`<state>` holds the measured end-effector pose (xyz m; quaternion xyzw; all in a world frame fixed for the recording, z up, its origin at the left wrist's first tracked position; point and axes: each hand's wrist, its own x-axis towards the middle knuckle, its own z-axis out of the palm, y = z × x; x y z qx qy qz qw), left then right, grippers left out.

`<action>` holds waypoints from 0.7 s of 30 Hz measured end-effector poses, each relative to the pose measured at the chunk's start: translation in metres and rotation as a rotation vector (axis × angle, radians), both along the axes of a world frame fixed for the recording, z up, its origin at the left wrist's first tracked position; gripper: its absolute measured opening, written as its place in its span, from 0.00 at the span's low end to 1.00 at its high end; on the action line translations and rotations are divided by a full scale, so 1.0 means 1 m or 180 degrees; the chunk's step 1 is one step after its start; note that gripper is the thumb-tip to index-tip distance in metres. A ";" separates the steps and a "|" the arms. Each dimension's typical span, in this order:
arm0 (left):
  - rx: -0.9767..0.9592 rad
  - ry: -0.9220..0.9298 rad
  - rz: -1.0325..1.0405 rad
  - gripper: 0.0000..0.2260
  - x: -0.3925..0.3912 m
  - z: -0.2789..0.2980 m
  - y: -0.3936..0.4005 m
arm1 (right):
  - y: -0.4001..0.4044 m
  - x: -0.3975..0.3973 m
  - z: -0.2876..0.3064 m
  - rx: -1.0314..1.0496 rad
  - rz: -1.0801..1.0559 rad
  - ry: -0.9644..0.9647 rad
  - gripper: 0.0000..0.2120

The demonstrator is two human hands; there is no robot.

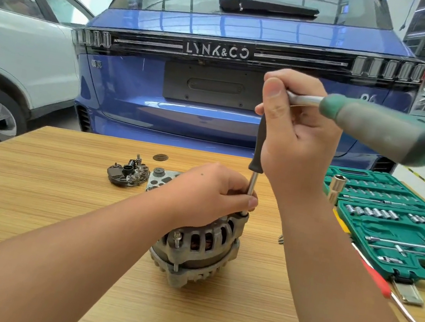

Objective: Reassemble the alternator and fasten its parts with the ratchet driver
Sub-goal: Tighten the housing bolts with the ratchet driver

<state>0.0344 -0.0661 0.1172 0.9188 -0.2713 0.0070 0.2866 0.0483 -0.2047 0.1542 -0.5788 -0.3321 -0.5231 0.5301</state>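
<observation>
Left hand [212,188] curled on grey ribbed metal alternator [198,245], pinching driver shaft; right hand [290,134] gripping green-handled ratchet driver [378,128]. Open green socket case [396,226], red screwdriver [381,285] alongside on wooden table [48,190].

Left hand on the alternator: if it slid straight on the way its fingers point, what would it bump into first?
The left hand points rightward across the grey metal alternator. Its fingertips already meet the ratchet driver's steel shaft; beyond that, probably the right forearm, though depth is unclear.

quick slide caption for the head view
Right hand turns the ratchet driver on an alternator bolt while the left hand steadies the shaft.
</observation>
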 end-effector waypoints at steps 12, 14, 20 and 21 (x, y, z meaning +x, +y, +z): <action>0.0279 -0.0162 -0.0001 0.11 -0.002 0.002 0.000 | -0.025 -0.003 0.024 0.0640 0.3364 0.2974 0.21; 0.0272 -0.0168 -0.0017 0.11 -0.002 0.001 0.001 | -0.025 -0.004 0.026 0.0557 0.3344 0.2991 0.21; 0.0046 0.0029 -0.0003 0.10 -0.001 0.001 0.001 | -0.009 -0.008 0.015 0.0713 0.3196 0.2087 0.06; -0.0003 0.0040 0.0014 0.10 -0.001 0.001 0.001 | -0.007 -0.007 0.014 0.0831 0.2918 0.1814 0.04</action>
